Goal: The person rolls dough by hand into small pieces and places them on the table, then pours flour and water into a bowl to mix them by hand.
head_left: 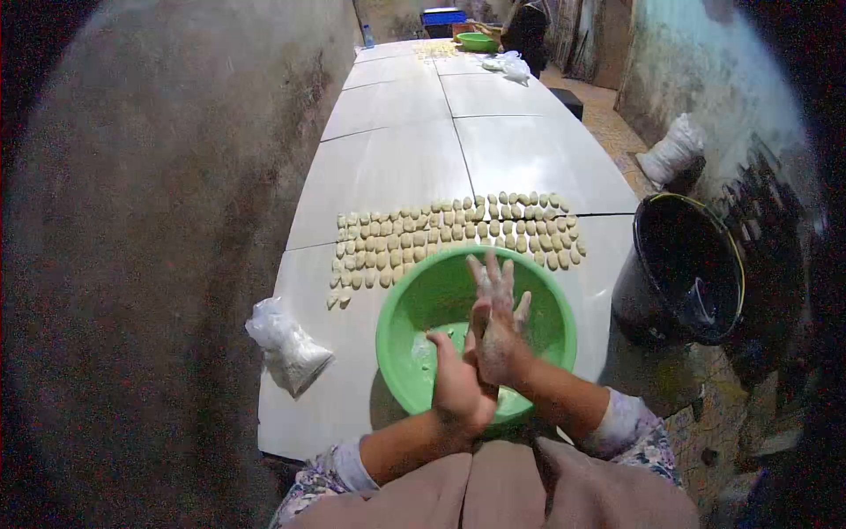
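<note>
Over a green basin (pixel 389 339), my two hands meet. My right hand (pixel 500 331) has its fingers spread and coated in white powder that looks like flour. Against its palm side rests my left hand (pixel 463 388), thumb stretched out, its other fingers partly hidden behind the right hand. Nothing shows in either hand. Small white bits lie on the basin floor. Just beyond the basin, rows of small pale dough pieces (pixel 407 240) are laid out on the white table (pixel 388 159).
A plastic bag of white powder (pixel 295 353) sits at the table's left edge. To the right stands a black bucket (pixel 687 264), with a white sack (pixel 674 150) behind it. At the far end are another green basin (pixel 477 42) and a person (pixel 526 35).
</note>
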`<state>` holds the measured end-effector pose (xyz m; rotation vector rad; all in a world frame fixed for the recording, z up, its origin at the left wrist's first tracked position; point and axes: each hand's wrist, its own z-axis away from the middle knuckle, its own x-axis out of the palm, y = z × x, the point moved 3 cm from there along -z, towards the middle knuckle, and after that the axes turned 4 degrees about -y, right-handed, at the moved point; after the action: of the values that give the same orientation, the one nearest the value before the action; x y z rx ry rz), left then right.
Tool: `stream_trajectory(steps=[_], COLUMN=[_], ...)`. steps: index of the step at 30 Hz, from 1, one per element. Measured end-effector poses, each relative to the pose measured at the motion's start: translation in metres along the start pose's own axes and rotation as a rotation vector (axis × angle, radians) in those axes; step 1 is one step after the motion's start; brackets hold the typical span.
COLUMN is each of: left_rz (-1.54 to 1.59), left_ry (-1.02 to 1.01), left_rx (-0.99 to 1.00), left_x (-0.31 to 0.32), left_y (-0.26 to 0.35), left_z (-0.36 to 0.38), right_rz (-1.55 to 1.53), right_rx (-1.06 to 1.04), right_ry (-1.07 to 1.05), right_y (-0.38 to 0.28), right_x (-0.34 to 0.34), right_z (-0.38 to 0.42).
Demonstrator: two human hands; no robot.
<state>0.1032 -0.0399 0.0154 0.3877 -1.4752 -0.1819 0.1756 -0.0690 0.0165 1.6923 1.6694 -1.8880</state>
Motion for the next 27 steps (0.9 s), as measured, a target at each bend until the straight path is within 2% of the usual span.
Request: stream_trajectory(steps=[1,3,4,6,7,8,10,11,13,14,17,19,20,22,23,24,26,27], left_rz=[0.002,0.273,0.273,-0.192,-0.062,-0.012,0.05,0.052,0.292,0.565,0.662,-0.125,-0.042,0.256,0.264,0.265,-0.369,-0.536], left_ry=[0.003,-0.161,-0.161,-0.165,-0.212,-0.127,-0.418,-0.414,-0.315,-0.582,-0.702,-0.181,-0.226,-0.113,-0.225,-0.226,0.038,0.067], left_rx=[0.0,0.18,0.176,0.478,0.214,0.182,0.271,0.271,0.278,0.445,0.485,0.359,0.193,0.219,0.277,0.278,0.618,0.658], left_x=[-0.003,-0.007,-0.006,-0.002,-0.006,-0.004,-0.003,-0.006,-0.009,-0.041,-0.014,0.003,-0.006,-0.004,-0.02,-0.02,-0.016,0.005], left_y=[0.002,0.009,0.004,-0.004,0.002,-0.002,0.01,0.014,0.025,0.007,0.017,0.029,0.031,0.04,0.037,0.03,0.02,0.021], left_z=[0.0,-0.004,-0.01,-0.018,-0.016,-0.005,-0.008,-0.008,-0.01,-0.02,-0.036,-0.034,-0.028,-0.025,-0.028,-0.026,-0.023,-0.023], right_rz=[-0.052,-0.078,-0.078,-0.219,-0.198,-0.073,-0.09,-0.11,-0.153,-0.137,-0.071,0.09,0.195,0.291,0.048,-0.011,-0.038,-0.038], right_rx=[0.006,-0.024,-0.02,-0.059,-0.008,-0.031,-0.042,-0.048,-0.056,-0.151,-0.211,-0.2,-0.158,-0.111,-0.093,-0.11,-0.132,-0.131], right_ry=[-0.048,-0.118,-0.116,0.029,-0.015,0.021,-0.025,-0.08,-0.187,-0.21,-0.097,-0.05,-0.082,-0.143,-0.153,-0.192,-0.146,-0.145], right_y=[-0.014,-0.034,-0.038,-0.044,-0.03,-0.015,-0.021,-0.027,-0.042,-0.055,-0.033,-0.006,0.002,-0.01,-0.022,-0.033,-0.041,-0.031], right_x=[-0.002,0.001,0.0,-0.01,-0.007,-0.001,-0.003,-0.002,-0.002,-0.003,0.02,0.026,0.03,0.029,0.021,0.019,0.026,0.03], right_z=[0.011,0.03,0.029,0.022,0.014,0.007,0.008,0.01,0.018,0.024,-0.002,-0.019,-0.02,-0.01,-0.005,0.005,0.001,-0.003])
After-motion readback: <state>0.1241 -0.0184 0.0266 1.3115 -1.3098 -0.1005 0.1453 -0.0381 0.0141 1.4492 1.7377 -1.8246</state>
